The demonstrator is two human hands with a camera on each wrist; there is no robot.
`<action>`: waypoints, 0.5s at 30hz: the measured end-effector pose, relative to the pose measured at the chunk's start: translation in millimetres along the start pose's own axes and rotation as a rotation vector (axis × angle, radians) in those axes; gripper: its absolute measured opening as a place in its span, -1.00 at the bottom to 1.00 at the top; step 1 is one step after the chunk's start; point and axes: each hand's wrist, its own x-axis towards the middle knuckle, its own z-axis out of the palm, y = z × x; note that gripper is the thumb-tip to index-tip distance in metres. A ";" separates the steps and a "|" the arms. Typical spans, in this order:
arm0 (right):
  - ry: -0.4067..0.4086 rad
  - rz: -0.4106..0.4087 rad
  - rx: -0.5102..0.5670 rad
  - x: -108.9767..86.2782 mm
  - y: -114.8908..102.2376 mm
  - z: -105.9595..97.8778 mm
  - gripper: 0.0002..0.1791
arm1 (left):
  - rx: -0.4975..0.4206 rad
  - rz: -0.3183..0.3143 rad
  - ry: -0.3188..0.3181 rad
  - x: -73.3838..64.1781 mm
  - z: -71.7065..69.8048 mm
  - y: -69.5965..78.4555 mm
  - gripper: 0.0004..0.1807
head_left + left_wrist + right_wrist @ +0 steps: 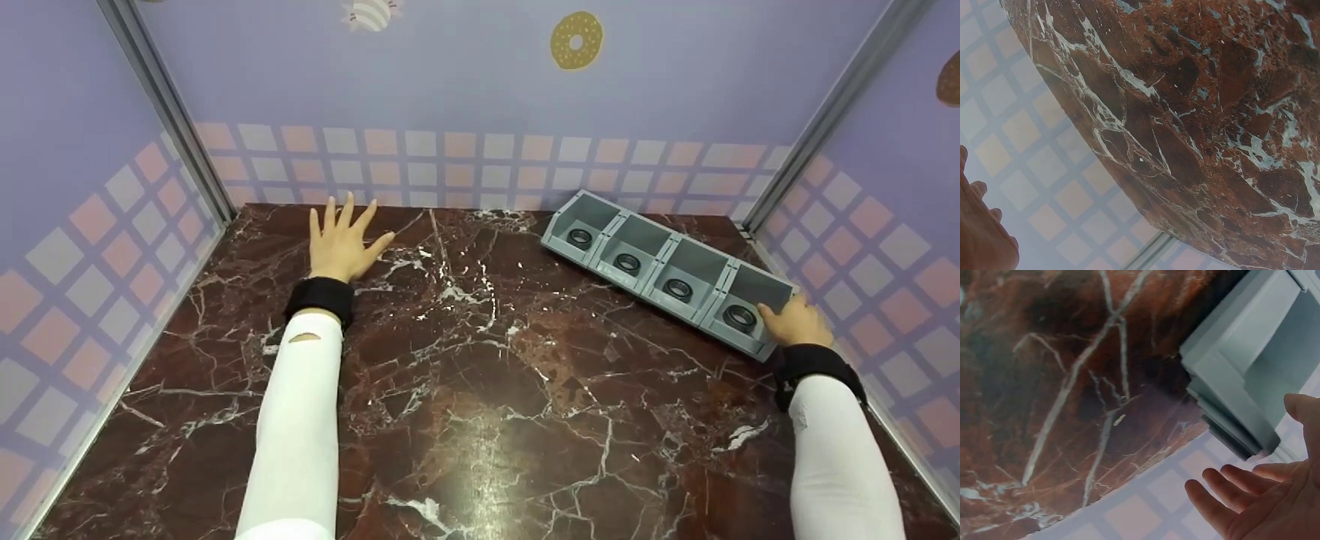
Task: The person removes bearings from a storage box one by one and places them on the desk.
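Note:
A grey parts bin (pixel 709 264) with several compartments in a row stands at an angle on the right of the marble-patterned table. One black ring (pixel 740 318) lies in each compartment, resembling a bearing. At the bin's near right end is my right hand (pixel 801 322), its thumb over the end compartment. In the right wrist view the fingers (pixel 1221 495) extend loosely just outside the end wall (pixel 1235 399). My left hand (pixel 341 241) rests flat on the table at the back left with fingers spread. Only part of that hand (pixel 985 230) shows in its wrist view.
The dark red table (pixel 480 390) has white veins and small pale specks. Lilac panels with a checked band (pixel 457 169) enclose it at the back and both sides. Grey metal posts (pixel 169 112) stand at the back corners.

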 end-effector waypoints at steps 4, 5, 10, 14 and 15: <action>0.004 -0.006 0.029 0.9 2.6 2.0 -0.10 | 0.009 -0.001 -0.008 -2.0 -1.9 0.6 -0.18; 0.007 -0.006 0.040 0.9 3.0 2.7 -0.11 | 0.013 -0.001 -0.009 -2.5 -2.2 0.7 -0.18; 0.025 -0.010 0.081 1.0 6.8 7.3 -0.18 | 0.019 -0.005 -0.013 -4.5 -3.1 1.1 -0.18; 0.030 -0.044 0.097 1.8 10.3 11.9 -0.18 | 0.017 -0.008 -0.016 -4.8 -3.0 0.5 -0.18; 0.027 -0.051 0.102 1.9 11.3 13.1 -0.18 | 0.021 -0.009 -0.015 -4.7 -3.1 0.4 -0.19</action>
